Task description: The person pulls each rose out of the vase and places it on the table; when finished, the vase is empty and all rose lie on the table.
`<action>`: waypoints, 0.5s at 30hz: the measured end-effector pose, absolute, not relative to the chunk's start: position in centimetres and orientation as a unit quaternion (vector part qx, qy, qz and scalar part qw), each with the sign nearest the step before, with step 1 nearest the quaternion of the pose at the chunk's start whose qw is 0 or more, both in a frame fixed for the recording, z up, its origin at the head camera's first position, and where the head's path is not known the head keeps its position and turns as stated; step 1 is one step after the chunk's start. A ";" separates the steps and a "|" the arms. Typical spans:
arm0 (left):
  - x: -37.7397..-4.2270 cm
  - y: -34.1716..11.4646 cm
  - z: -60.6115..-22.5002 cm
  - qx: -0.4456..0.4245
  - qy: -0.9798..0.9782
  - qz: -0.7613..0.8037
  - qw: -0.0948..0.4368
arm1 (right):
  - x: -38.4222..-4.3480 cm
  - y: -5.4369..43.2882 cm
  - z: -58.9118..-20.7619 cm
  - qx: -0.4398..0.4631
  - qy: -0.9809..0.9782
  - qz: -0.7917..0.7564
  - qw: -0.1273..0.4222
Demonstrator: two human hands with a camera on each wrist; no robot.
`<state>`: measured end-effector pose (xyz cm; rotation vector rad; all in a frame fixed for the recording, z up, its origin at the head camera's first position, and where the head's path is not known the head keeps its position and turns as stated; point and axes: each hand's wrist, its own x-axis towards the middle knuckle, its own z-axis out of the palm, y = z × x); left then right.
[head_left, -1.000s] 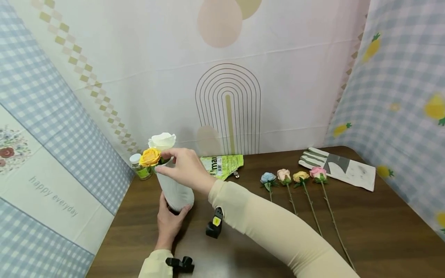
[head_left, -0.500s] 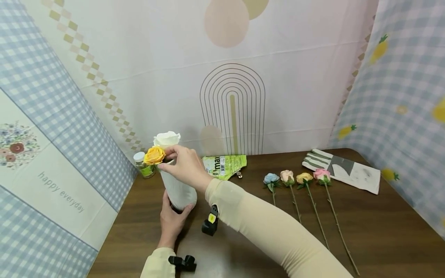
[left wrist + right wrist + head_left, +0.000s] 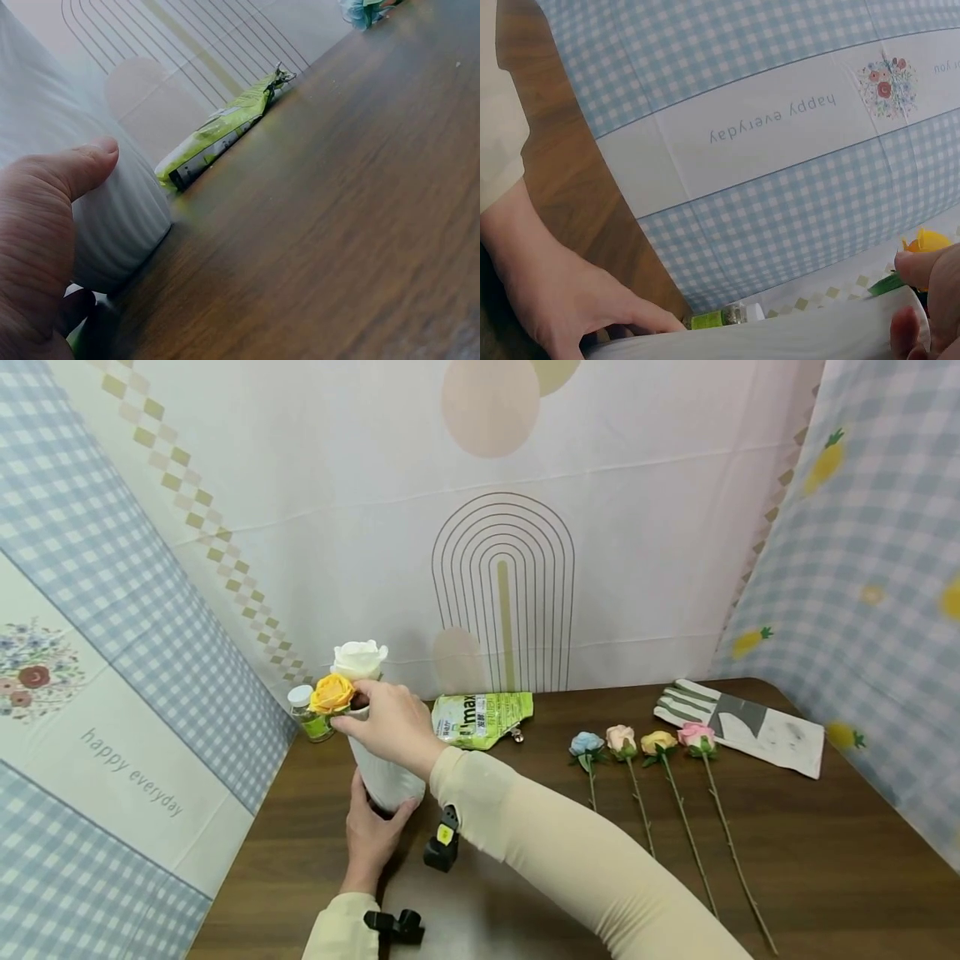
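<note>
A tall white ribbed vase (image 3: 381, 772) stands at the left of the table. My left hand (image 3: 371, 835) grips it low down; in the left wrist view the thumb (image 3: 86, 169) lies across the ribbed wall. A white rose (image 3: 360, 658) shows its bloom above the mouth. At the rim, my right hand (image 3: 397, 722) pinches a yellow rose (image 3: 332, 693) just by its bloom, index finger and thumb to its right. The rose's stem is hidden by the vase and hand. In the right wrist view a green leaf (image 3: 887, 284) shows at the vase's rim.
Blue (image 3: 587, 744), pale pink (image 3: 621, 739), yellow (image 3: 658, 742) and pink roses (image 3: 697, 737) lie side by side on the right. Behind them is a white-grey glove (image 3: 772, 735). A green bag (image 3: 483, 718) and a small white-capped jar (image 3: 311, 717) stand near the back wall.
The right hand and forearm have shifted slightly left, still at the yellow rose by the rim. The left hand keeps its grip on the vase. The head view has turned a little.
</note>
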<state>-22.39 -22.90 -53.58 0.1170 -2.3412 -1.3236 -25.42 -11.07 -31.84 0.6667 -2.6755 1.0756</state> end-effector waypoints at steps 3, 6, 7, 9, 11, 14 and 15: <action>-22.4 -22.9 -53.5 0.043 -0.849 -0.477 0.223 | -25.3 -11.2 -31.7 0.213 -0.903 0.360 0.095; -22.3 -22.9 -53.6 0.043 -0.849 -0.476 0.223 | -25.3 -11.2 -31.7 0.206 -0.899 0.377 0.087; -22.3 -22.9 -53.6 0.042 -0.849 -0.476 0.223 | -25.4 -11.2 -31.7 0.204 -0.896 0.386 0.082; -22.4 -22.9 -53.7 0.038 -0.849 -0.477 0.224 | -25.4 -11.1 -31.7 0.201 -0.887 0.410 0.072; -22.4 -22.9 -53.8 0.034 -0.848 -0.480 0.225 | -25.5 -11.0 -31.7 0.202 -0.876 0.434 0.062; -22.4 -22.9 -53.8 0.033 -0.846 -0.481 0.227 | -25.6 -10.8 -31.7 0.212 -0.859 0.463 0.051; -22.4 -23.0 -53.8 0.033 -0.846 -0.480 0.228 | -25.6 -10.7 -31.7 0.215 -0.854 0.471 0.048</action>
